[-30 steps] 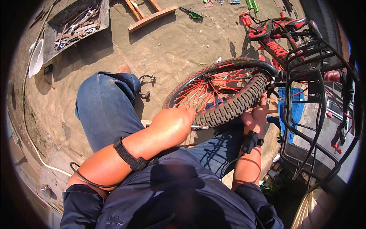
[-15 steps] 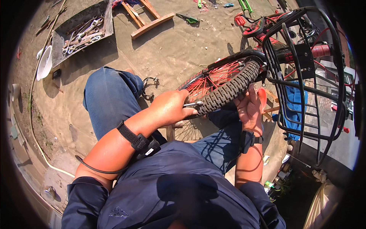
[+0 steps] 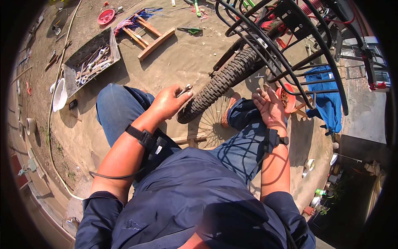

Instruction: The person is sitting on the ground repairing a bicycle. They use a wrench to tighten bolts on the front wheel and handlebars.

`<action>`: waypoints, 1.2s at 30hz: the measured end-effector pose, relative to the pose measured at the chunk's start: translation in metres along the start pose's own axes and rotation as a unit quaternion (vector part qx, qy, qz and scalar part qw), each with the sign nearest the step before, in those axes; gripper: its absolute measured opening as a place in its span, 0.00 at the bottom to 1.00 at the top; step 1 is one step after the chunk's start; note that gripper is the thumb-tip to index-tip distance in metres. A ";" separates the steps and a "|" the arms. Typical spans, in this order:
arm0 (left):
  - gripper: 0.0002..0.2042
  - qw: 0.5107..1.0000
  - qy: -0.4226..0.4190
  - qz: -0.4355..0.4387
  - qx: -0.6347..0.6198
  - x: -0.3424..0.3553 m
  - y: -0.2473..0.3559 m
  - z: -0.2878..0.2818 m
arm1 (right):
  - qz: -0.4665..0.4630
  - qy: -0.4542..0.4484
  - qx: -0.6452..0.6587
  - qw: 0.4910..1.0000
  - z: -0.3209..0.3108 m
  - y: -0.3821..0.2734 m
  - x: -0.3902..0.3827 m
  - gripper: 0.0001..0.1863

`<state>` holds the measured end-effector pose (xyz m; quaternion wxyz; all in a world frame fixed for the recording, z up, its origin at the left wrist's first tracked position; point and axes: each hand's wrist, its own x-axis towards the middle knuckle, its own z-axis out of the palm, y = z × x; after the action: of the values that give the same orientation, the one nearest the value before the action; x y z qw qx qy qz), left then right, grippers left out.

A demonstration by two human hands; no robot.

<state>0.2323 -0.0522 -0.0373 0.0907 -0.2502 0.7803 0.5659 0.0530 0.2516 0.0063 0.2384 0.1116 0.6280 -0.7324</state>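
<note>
In my left hand point(image 3: 166, 102) is a metal wrench point(image 3: 185, 90), its jaw end sticking out past my thumb, close to the bicycle tyre. The knobby black tyre point(image 3: 219, 81) slants across in front of me, apart from both hands. To its right, my right hand point(image 3: 271, 108) is turned palm up with curled fingers. Something small may be pinched at the fingertips, but I cannot make it out. Just beyond that hand stands a red bowl point(image 3: 289, 99) with small brownish parts inside. A black wire basket point(image 3: 306, 70) hangs over the bicycle's front.
A metal tray of wrenches point(image 3: 92, 62) lies at the far left, beside a white basin point(image 3: 60, 95). A wooden frame point(image 3: 156, 43) rests on the ground beyond my knee. Blue cloth point(image 3: 325, 97) hangs at the right. A red bowl point(image 3: 106, 16) sits farther off.
The wheel and basket have swung, and the wheel's red spokes no longer show. My left hand with the wrench has come away from the tyre to the left. My right hand is now beside the red bowl.
</note>
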 end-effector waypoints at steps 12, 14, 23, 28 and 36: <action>0.21 0.993 0.106 0.053 0.000 0.024 -0.042 0.009 | -0.015 -0.042 0.103 0.994 -0.025 0.017 0.009 0.18; 0.21 0.993 0.109 0.051 0.010 0.018 -0.030 0.010 | -0.018 -0.045 0.105 0.993 -0.027 0.015 0.007 0.17; 0.19 0.990 0.137 -0.007 -0.024 0.009 -0.028 0.007 | -0.032 -0.083 0.131 0.987 -0.030 0.016 0.013 0.19; 0.17 0.982 0.144 -0.040 -0.113 0.006 -0.032 0.008 | -0.032 -0.092 0.130 0.987 -0.026 0.014 0.014 0.19; 0.12 0.984 0.149 -0.055 -0.085 0.007 -0.031 0.012 | -0.029 -0.072 0.155 0.985 -0.025 0.008 0.009 0.11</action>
<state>0.2401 -0.0505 -0.0707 -0.0172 -0.3815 0.7192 0.5805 0.0458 0.2738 -0.0089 0.2416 0.0763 0.4913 -0.8333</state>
